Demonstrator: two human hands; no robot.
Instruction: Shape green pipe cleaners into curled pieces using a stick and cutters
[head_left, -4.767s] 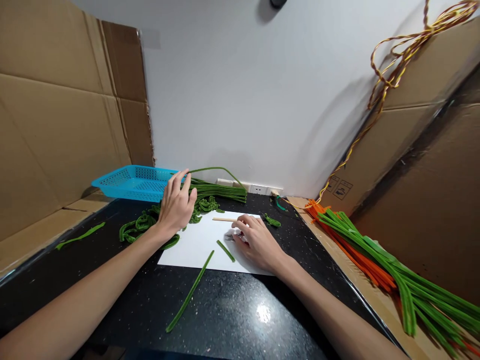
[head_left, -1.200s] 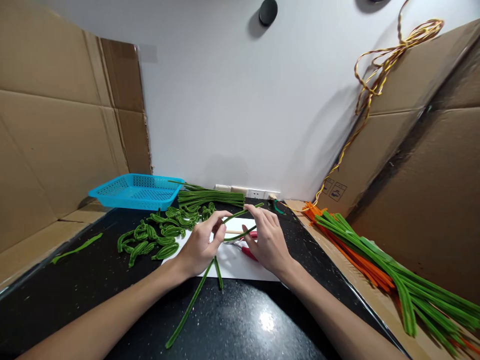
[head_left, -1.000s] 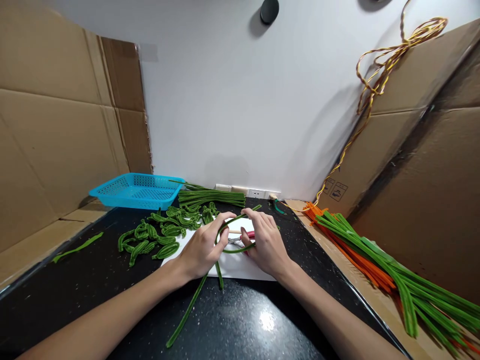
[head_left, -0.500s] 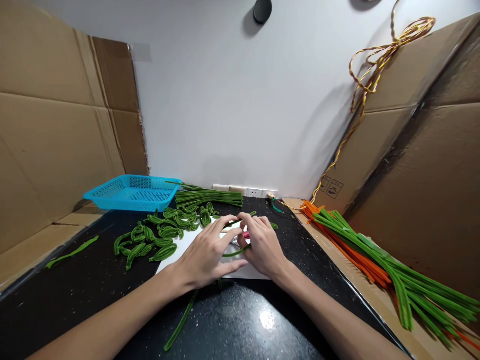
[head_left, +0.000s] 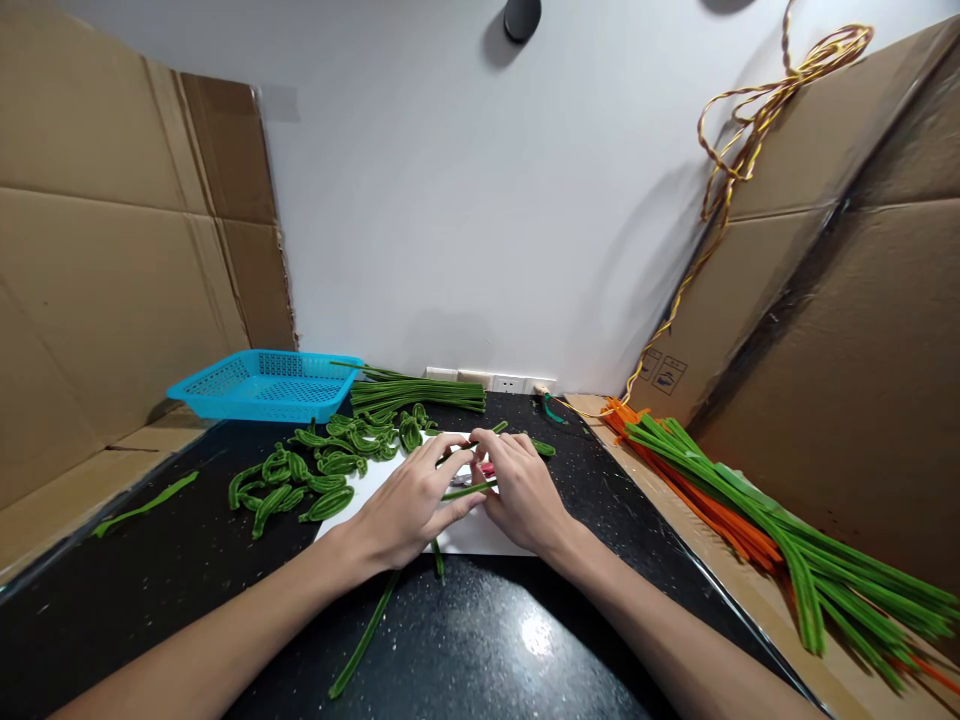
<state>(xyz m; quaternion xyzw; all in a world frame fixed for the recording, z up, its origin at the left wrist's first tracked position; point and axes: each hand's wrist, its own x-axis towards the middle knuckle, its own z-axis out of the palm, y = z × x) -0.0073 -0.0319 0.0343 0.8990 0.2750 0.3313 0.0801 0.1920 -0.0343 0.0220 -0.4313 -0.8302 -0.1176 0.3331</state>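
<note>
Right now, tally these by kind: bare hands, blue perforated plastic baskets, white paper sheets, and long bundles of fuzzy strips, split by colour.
Bare hands: 2, left hand and right hand
Rectangular blue perforated plastic basket: 1
White paper sheet: 1
Long dark green fuzzy bundle: 1
Long bright green fuzzy bundle: 1
Long orange fuzzy bundle: 1
Total: 7

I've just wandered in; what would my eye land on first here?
Probably the bright blue basket at the back left, vivid against the plain wall. Centrally, the left hand and right hand hold a bent green strip over white paper. At far right, long green strips lie over orange ones.
</note>
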